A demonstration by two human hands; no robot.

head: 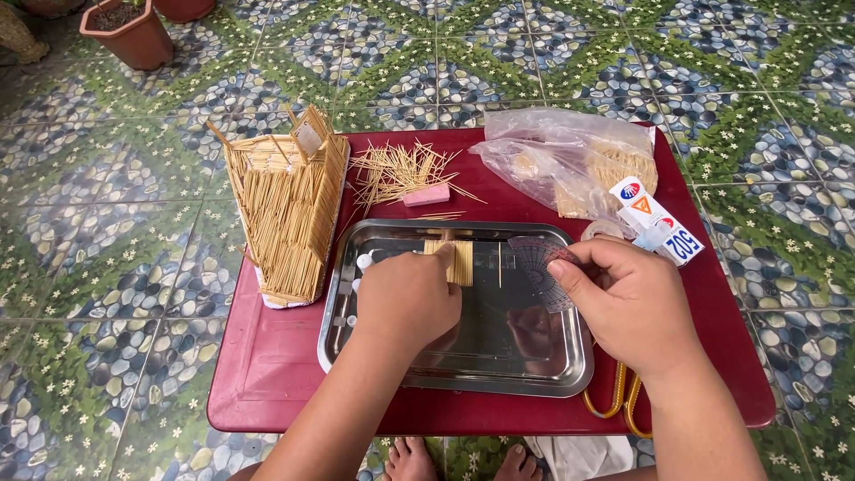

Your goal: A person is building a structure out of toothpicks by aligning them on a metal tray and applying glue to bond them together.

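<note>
My left hand (pixel 405 298) rests over a shiny steel tray (pixel 534 370), its fingers pressing on a small flat panel of glued toothpicks (pixel 461 261). My right hand (pixel 628 303) hovers over the tray's right side, gripping a clear plastic protractor (pixel 532 258) whose edge lies beside the panel. A single toothpick lies in the tray between panel and protractor.
A toothpick house model (pixel 289 214) stands on the left of the red table (pixel 267 374). Loose toothpicks (pixel 396 169) and a pink eraser (pixel 427 195) lie behind the tray. A plastic bag (pixel 561 156), a glue package (pixel 659 221) and yellow scissor handles (pixel 614 401) are at right. A clay pot (pixel 125 31) sits on the tiled floor.
</note>
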